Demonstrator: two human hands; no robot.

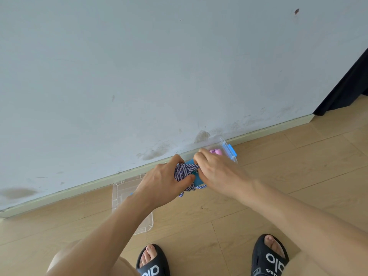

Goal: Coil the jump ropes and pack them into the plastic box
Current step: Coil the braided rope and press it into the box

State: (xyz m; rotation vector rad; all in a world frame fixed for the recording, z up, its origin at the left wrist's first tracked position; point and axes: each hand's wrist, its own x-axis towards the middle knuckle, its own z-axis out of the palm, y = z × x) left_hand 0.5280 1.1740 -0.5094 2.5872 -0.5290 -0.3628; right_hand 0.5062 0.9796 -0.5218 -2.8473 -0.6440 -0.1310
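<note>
A purple-and-white braided jump rope (184, 172) is bunched into a coil between both hands, above the floor. My left hand (165, 180) grips the coil from the left. My right hand (215, 170) pinches rope strands at the coil's right side. A loose end (191, 189) hangs below. Behind the hands, a clear plastic box (229, 150) with blue latches stands on the floor by the wall. Something pink (215, 151) lies inside it. The hands hide most of the box.
A clear plastic lid (123, 194) lies on the wooden floor to the left, partly under my left forearm. The wall and baseboard (79, 189) run close behind. My feet in black slides (268, 255) stand at the bottom. A dark curtain (346, 86) hangs at right.
</note>
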